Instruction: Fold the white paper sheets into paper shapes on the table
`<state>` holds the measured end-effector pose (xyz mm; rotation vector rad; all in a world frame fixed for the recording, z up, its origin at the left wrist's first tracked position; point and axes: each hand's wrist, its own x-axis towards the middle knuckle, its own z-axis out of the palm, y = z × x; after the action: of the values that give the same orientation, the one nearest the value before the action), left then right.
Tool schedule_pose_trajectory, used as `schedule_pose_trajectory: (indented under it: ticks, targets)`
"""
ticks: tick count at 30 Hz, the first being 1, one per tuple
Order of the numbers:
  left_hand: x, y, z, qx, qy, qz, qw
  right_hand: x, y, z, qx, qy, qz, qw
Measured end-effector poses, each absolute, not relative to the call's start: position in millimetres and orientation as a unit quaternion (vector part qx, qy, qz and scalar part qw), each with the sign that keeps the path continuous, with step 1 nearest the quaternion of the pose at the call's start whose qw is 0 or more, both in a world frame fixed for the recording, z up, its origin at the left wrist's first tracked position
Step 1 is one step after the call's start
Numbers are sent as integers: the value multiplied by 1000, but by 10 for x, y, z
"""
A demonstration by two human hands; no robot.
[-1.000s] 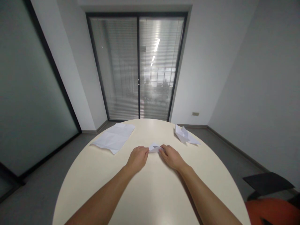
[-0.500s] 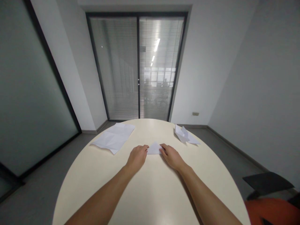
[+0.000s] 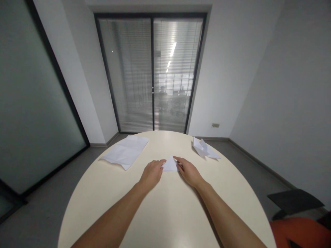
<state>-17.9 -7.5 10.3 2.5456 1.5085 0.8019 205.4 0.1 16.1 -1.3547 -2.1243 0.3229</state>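
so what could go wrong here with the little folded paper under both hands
The small folded paper is pinned only at its edges by the left hand and right hand, so it could slide on the smooth table and the crease might go crooked. Hard pressing may also tear its thin tip.

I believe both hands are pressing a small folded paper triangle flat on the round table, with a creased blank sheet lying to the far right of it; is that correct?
Not quite. In the head view the creased sheet lies to the far left. What sits to the far right is a folded paper model. The rest holds: the left hand and right hand press the small folded triangle flat on the round table.
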Motion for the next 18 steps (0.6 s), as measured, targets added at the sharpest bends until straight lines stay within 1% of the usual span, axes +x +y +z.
schedule_pose_trajectory:
  ticks: [3,8,12,15,18]
  targets:
    - [-181,-68,89,836,486,253,28,2071,14,131,-484,-815,104,300]
    - [-184,-58,92,840,482,247,18,2065,29,116,-466,-840,64,271]
    - [-187,-53,90,843,476,250,21,1988,-12,155,-429,-863,35,265]
    - [-188,-52,81,845,469,256,19,1923,-72,194,-393,-885,53,245]
    - [-188,-54,71,850,454,269,22,1894,-126,214,-403,-888,94,200]
